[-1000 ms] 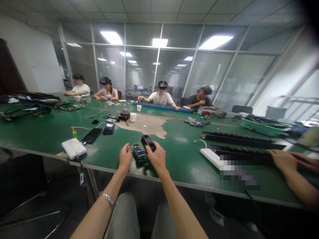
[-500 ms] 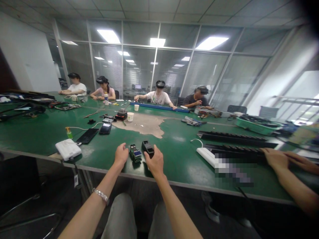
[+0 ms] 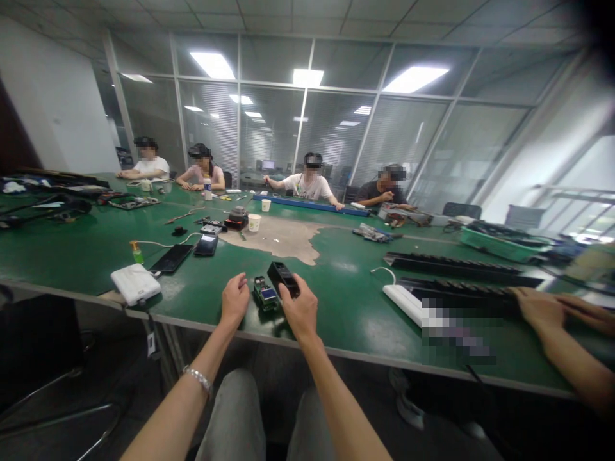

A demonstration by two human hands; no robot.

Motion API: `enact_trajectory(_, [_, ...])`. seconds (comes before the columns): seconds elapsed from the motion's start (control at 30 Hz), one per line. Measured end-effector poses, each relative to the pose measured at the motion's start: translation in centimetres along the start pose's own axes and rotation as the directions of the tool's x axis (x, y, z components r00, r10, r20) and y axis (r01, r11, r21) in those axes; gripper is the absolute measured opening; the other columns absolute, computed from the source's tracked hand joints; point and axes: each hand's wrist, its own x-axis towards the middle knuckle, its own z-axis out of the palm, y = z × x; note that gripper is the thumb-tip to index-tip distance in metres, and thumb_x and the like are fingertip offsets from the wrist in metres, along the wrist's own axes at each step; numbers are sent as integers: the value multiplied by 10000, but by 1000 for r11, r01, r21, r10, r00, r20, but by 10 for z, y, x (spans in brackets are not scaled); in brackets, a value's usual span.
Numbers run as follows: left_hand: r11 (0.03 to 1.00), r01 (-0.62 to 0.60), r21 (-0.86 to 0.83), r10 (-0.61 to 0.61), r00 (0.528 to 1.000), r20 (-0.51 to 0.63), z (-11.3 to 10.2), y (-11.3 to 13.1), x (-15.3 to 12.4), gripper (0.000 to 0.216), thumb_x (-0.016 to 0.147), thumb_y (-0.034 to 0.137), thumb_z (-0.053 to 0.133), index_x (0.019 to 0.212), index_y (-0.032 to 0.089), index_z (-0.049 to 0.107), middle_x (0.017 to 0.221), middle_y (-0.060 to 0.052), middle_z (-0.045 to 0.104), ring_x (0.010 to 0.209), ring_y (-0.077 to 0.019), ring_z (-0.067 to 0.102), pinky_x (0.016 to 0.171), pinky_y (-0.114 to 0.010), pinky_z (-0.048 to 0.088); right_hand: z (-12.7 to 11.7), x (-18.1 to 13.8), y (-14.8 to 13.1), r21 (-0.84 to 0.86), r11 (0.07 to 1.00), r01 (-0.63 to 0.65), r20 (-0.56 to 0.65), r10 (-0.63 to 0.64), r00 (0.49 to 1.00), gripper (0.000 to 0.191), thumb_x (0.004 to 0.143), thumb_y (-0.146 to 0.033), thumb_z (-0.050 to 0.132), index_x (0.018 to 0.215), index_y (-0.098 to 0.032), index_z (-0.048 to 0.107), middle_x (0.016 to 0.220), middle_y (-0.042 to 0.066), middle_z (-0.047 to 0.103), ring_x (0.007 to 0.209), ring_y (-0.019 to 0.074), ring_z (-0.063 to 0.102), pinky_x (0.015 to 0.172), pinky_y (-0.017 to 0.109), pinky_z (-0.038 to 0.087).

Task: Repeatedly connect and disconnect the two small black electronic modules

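My right hand (image 3: 302,306) grips a black plastic housing (image 3: 282,276), holding it tilted just above the table, its hollow side partly in view. Left of the housing stands a small green circuit board assembly (image 3: 264,294) with a bluish screen on it. Beside that board is my left hand (image 3: 235,298), wearing a silver bracelet on the wrist. Its fingers are loosely bent and hold nothing that I can see; a small gap separates them from the board.
The green table (image 3: 346,320) carries a white power bank (image 3: 136,285), a black phone (image 3: 172,258) and paper cups (image 3: 254,223). At right lie a white power strip (image 3: 402,303) and long black strips (image 3: 451,262), touched by another person's hands (image 3: 542,314). Several people sit opposite.
My right hand has tipped and turned the black housing, so more of its hollow inside shows. The left hand stays beside the board. The whole view has shifted slightly.
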Motion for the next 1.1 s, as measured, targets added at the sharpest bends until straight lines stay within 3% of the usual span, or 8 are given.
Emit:
enact_trajectory(0.1, [1000,-3,8,3,1000,1,-1,-1,0,387,777,149,582,1159,172,642,1143,-127,677,1062,-255,646,1045,-435,428,1,-1,-21,26,998,52,32,-53,998,454,862,-401,564,1246,-160,593,1132,113,679,1020,227,634,908,325,462])
enact_trajectory(0.3, [1000,-14,26,14,1000,9,-3,3,-2,378,791,169,570,1162,160,641,1121,-142,681,1049,-266,649,1020,-437,445,11,-4,-38,-95,991,92,98,-83,992,371,852,-354,590,1166,-158,622,1038,114,694,991,244,637,872,315,458])
enact_trajectory(0.5, [998,-34,54,33,999,18,-5,8,-4,365,794,162,552,1146,160,648,1095,-135,690,1031,-259,655,996,-426,466,14,-9,-42,-204,971,123,152,-92,984,458,846,-344,598,1241,-116,562,1072,146,673,1027,263,617,877,318,445])
enact_trajectory(0.73, [995,-48,82,47,999,8,-4,7,-3,371,798,152,533,1150,147,646,1104,-141,688,1035,-249,657,981,-407,484,15,-26,-36,-287,948,135,288,-49,956,479,818,-320,635,1260,-159,546,1094,137,654,1008,275,602,848,339,447])
enact_trajectory(0.9, [988,-76,134,75,997,10,-3,3,-2,371,792,137,532,1148,130,636,1111,-138,686,1023,-227,665,961,-393,499,17,-26,-39,-290,945,154,254,-79,964,534,866,-367,584,1324,-106,501,1245,170,588,1116,290,549,946,358,408])
enact_trajectory(1.1, [987,-89,133,88,996,9,-2,-2,-1,365,798,152,548,1154,130,625,1126,-130,683,1021,-201,671,942,-363,517,21,-29,-39,-310,940,142,288,-49,956,468,879,-290,557,1311,-116,510,1150,158,627,1078,259,579,895,326,428])
